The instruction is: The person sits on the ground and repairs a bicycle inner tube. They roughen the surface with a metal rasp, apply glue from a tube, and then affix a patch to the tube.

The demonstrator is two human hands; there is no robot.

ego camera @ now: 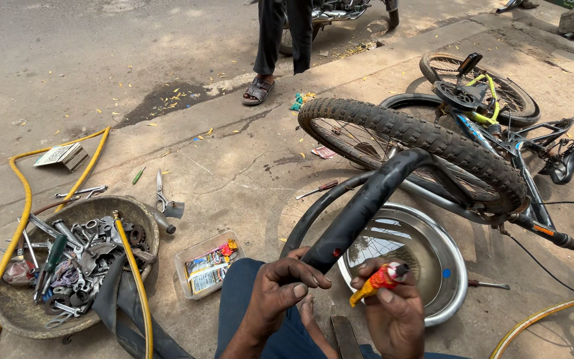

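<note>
tool pan (14,312) – left on pavement | left hand (280,292) pinching black inner tube (360,206) at a red mark | right hand (393,312) gripping glue tube (377,279) over steel basin (456,292) | risk: loosened pinch – tube slips, mark lost

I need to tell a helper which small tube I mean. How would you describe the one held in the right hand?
Start at the round steel basin on the pavement below the upturned bicycle. At its near rim the right hand pinches a small tube. It is crumpled, orange-yellow and red with a dark tip, unlike the black inner tube gripped by the left hand.
</note>
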